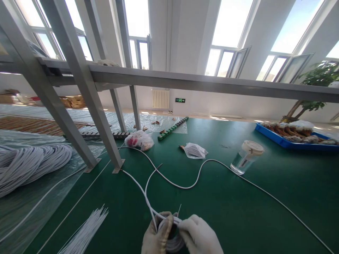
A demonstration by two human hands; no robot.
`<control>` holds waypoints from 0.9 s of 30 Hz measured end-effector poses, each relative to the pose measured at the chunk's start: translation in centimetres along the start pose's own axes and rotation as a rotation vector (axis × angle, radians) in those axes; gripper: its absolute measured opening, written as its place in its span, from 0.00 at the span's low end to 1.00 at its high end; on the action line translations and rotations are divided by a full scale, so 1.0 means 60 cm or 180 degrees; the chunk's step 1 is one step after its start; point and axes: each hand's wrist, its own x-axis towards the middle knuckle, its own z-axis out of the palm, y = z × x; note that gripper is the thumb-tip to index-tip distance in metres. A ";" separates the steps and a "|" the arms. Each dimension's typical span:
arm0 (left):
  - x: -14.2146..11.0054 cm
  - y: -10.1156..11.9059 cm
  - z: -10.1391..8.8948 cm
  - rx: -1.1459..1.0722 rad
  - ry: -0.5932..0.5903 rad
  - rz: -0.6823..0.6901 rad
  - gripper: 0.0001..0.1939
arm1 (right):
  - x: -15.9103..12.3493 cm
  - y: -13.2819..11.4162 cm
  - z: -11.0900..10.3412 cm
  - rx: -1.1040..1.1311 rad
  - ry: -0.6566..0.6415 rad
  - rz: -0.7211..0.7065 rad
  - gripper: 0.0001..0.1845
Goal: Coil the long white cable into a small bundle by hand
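Both my hands wear light gloves at the bottom edge of the view. My left hand [156, 234] is closed around a small coil of white cable [173, 240]. My right hand [199, 234] pinches the same coil from the right, fingers pressed together. From the coil a long white cable [185, 186] snakes away over the green tabletop [238, 204] toward the back and off to the right. A short free wire end sticks up just above my fingers.
A large bundle of white cables [29, 162] lies on plastic sheet at left, cut white wires [86, 229] near the bottom left. Grey frame legs [106, 141] stand ahead. A clear bottle [245, 157], small plastic bags [194, 150] and a blue tray [293, 141] sit farther back.
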 end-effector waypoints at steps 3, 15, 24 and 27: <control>0.003 -0.001 -0.004 0.0099 -0.0247 -0.0002 0.12 | 0.010 0.005 -0.014 -0.0146 0.0141 0.0132 0.07; 0.017 -0.008 -0.022 -0.0052 -0.1158 0.0363 0.23 | 0.035 -0.016 -0.054 0.1702 -0.0346 0.0614 0.08; 0.011 0.007 -0.020 0.0326 -0.1316 0.0299 0.30 | 0.029 -0.043 -0.054 0.1687 -0.0097 0.0957 0.07; 0.014 0.012 -0.022 0.0438 -0.1400 0.0067 0.31 | 0.029 -0.046 -0.052 0.1681 -0.0067 0.1120 0.07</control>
